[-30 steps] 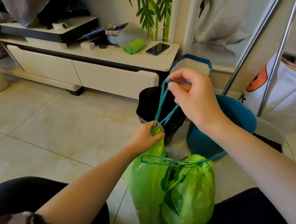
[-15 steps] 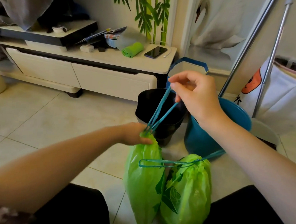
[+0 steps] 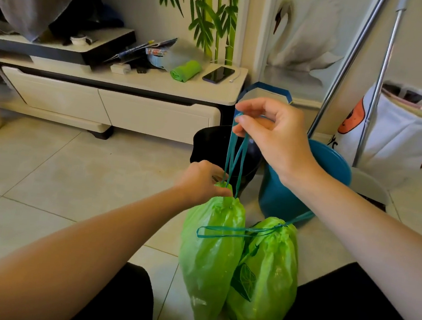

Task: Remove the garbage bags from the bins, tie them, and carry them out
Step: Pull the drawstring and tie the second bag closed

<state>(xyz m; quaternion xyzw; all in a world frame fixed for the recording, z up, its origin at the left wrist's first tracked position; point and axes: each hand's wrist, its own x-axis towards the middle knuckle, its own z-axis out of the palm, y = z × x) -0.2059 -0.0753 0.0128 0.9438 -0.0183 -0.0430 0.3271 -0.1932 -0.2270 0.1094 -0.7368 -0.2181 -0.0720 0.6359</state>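
Note:
Two green garbage bags hang side by side in front of my knees. My left hand (image 3: 201,182) pinches the gathered neck of the left bag (image 3: 208,257). My right hand (image 3: 271,137) holds that bag's teal drawstring (image 3: 234,159) up, pulled taut above the neck. The right bag (image 3: 265,281) is cinched shut; its own teal drawstring (image 3: 239,231) runs sideways and back under my right forearm. Behind the hands stand a black bin (image 3: 203,143) and a blue bin (image 3: 331,161), both without a bag showing.
A low white TV cabinet (image 3: 122,105) stands at the back left with a phone (image 3: 218,74) and a green roll of bags (image 3: 186,71) on top. Two metal poles (image 3: 375,98) and a white laundry bag (image 3: 400,136) are at the right. Tiled floor (image 3: 62,171) lies to the left.
My left hand has slid from under the strings to grip the bag's neck from the side. My right hand has loosened its fist into a finger pinch on the drawstring, held slightly higher.

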